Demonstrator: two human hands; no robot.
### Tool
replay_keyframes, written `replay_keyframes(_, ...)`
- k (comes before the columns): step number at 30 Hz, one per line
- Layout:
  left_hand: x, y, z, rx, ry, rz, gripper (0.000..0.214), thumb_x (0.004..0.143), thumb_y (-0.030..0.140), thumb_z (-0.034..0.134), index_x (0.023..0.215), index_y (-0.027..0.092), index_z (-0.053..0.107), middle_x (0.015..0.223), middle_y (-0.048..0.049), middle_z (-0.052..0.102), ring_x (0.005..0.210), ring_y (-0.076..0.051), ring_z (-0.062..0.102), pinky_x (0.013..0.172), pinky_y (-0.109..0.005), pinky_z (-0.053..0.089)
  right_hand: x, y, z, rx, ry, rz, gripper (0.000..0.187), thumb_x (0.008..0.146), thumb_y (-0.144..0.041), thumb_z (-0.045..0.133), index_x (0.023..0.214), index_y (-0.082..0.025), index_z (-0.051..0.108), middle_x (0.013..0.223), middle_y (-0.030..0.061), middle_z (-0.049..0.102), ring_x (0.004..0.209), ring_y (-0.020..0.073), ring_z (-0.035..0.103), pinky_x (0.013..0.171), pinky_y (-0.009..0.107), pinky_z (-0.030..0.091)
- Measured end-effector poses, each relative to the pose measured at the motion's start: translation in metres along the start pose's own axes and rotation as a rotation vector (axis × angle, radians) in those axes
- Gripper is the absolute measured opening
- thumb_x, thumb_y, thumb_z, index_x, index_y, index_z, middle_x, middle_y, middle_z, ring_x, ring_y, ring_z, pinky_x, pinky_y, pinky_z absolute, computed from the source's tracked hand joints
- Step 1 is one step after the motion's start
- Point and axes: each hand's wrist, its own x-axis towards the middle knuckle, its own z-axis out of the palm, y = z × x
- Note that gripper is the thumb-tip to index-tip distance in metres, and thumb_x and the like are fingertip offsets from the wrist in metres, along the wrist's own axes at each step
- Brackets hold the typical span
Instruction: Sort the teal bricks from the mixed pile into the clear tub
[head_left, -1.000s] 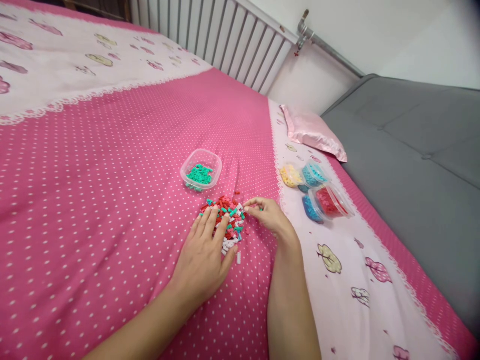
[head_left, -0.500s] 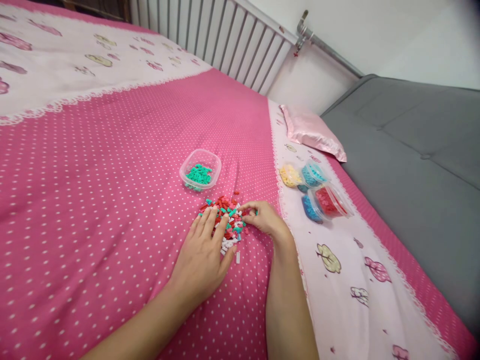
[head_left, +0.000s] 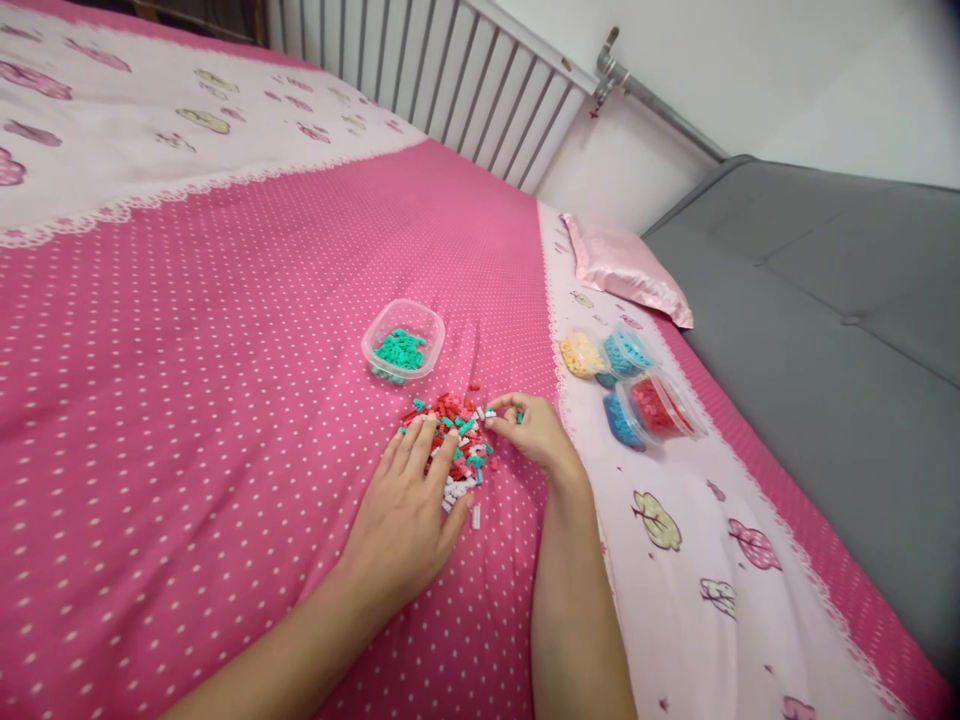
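Observation:
A pile of small building bricks (head_left: 465,450) in red, pink, white and green lies on the pink polka-dot sheet. Flat over the near left side of it rests my left hand (head_left: 409,500), fingers outstretched and slightly spread, hiding some of the bricks. At the pile's right edge, my right hand (head_left: 534,432) has thumb and forefinger pinched near a white and green bit. A green brick (head_left: 520,418) shows within its curled fingers. Just beyond the pile stands a clear plastic tub (head_left: 405,372) partly filled with green bricks (head_left: 400,350).
On the right are several clear tubs, with yellow bricks (head_left: 580,354), light blue bricks (head_left: 627,352), red bricks (head_left: 654,407) and blue bricks (head_left: 622,420). Farther back lies a pink pillow (head_left: 626,265). A grey padded headboard (head_left: 832,300) borders the bed's right side.
My right hand has lifted slightly and drawn right from the pile, the green brick still in its fingers. My left hand stays in place.

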Motion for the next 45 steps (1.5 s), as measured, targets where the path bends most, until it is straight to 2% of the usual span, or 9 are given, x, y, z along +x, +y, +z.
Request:
replay_keyframes(6, 0.001, 0.001, 0.0, 0.014, -0.004, -0.002, 0.057, 0.088, 0.043, 0.045, 0.135, 0.011, 0.046, 0.146, -0.0188, 0.038, 0.136, -0.032, 0.032, 0.109, -0.05, 0.033, 0.0, -0.007, 0.0, -0.028, 0.081, -0.114, 0.021, 0.068, -0.028, 0.058, 0.085, -0.017, 0.064, 0.052, -0.0077, 0.042, 0.048, 0.0097, 0.041, 0.053, 0.023, 0.033)
replay_keyframes(14, -0.001, 0.0, 0.003, 0.015, 0.012, 0.008, 0.057, 0.088, 0.043, 0.045, 0.135, 0.01, 0.046, 0.146, -0.0192, 0.038, 0.136, -0.032, 0.032, 0.109, -0.05, 0.032, -0.004, -0.019, 0.003, -0.33, 0.19, -0.294, 0.017, 0.072, -0.023, 0.055, 0.087, -0.021, 0.062, 0.053, -0.0053, 0.045, 0.053, 0.0124, 0.047, 0.059, 0.025, 0.035)
replay_keyframes(23, -0.001, -0.001, 0.003, -0.012, 0.02, -0.001, 0.057, 0.088, 0.044, 0.045, 0.135, 0.011, 0.046, 0.146, -0.0179, 0.038, 0.137, -0.031, 0.031, 0.11, -0.049, 0.032, -0.005, -0.02, 0.003, -0.367, 0.226, -0.328, 0.016, 0.072, -0.022, 0.055, 0.086, -0.021, 0.061, 0.058, -0.0037, 0.047, 0.056, 0.0137, 0.047, 0.06, 0.026, 0.035)
replay_keyframes(26, 0.0, 0.0, 0.003, -0.008, 0.014, -0.003, 0.057, 0.088, 0.043, 0.045, 0.135, 0.011, 0.046, 0.146, -0.0182, 0.037, 0.137, -0.031, 0.031, 0.11, -0.049, 0.032, -0.006, -0.022, 0.004, -0.152, 0.224, -0.323, 0.015, 0.071, -0.024, 0.058, 0.085, -0.02, 0.06, 0.057, -0.0053, 0.044, 0.053, 0.0112, 0.044, 0.059, 0.025, 0.036)
replay_keyframes(30, -0.001, 0.0, 0.002, 0.003, 0.0, 0.002, 0.057, 0.088, 0.043, 0.044, 0.135, 0.011, 0.046, 0.146, -0.0191, 0.037, 0.137, -0.032, 0.031, 0.109, -0.05, 0.032, -0.006, -0.027, 0.004, 0.393, 0.215, -0.252, 0.018, 0.068, -0.03, 0.062, 0.082, -0.02, 0.057, 0.064, -0.0052, 0.045, 0.051, 0.0076, 0.036, 0.05, 0.021, 0.032)
replay_keyframes(34, -0.001, 0.0, 0.002, -0.018, 0.012, -0.003, 0.056, 0.088, 0.043, 0.044, 0.134, 0.011, 0.047, 0.146, -0.0181, 0.038, 0.137, -0.031, 0.032, 0.11, -0.05, 0.032, -0.004, -0.034, -0.001, 0.998, 0.283, -0.014, 0.023, 0.059, -0.03, 0.061, 0.078, -0.021, 0.053, 0.066, -0.0041, 0.045, 0.052, 0.0071, 0.037, 0.041, 0.017, 0.024)
replay_keyframes(36, -0.001, 0.0, 0.001, -0.017, 0.014, -0.008, 0.056, 0.089, 0.043, 0.044, 0.135, 0.012, 0.046, 0.146, -0.0177, 0.038, 0.136, -0.031, 0.032, 0.11, -0.049, 0.032, -0.002, -0.035, -0.005, 1.204, 0.287, 0.095, 0.019, 0.057, -0.027, 0.056, 0.074, -0.02, 0.053, 0.067, -0.0014, 0.05, 0.056, 0.0085, 0.045, 0.039, 0.017, 0.028)
replay_keyframes(41, 0.0, 0.001, 0.0, -0.009, 0.001, -0.003, 0.056, 0.088, 0.043, 0.044, 0.134, 0.011, 0.047, 0.145, -0.018, 0.04, 0.136, -0.031, 0.033, 0.11, -0.049, 0.032, 0.002, -0.026, -0.01, 1.497, 0.247, 0.262, 0.021, 0.059, -0.02, 0.046, 0.077, -0.018, 0.058, 0.081, 0.0074, 0.062, 0.083, 0.0157, 0.061, 0.057, 0.022, 0.051)
replay_keyframes(45, 0.001, 0.001, -0.001, 0.018, -0.011, -0.003, 0.056, 0.088, 0.043, 0.044, 0.134, 0.011, 0.047, 0.145, -0.0183, 0.04, 0.136, -0.031, 0.033, 0.109, -0.049, 0.033, 0.004, -0.022, -0.011, 1.52, 0.225, 0.285, 0.019, 0.065, -0.023, 0.047, 0.078, -0.018, 0.06, 0.081, 0.0074, 0.064, 0.09, 0.0159, 0.062, 0.072, 0.025, 0.055)
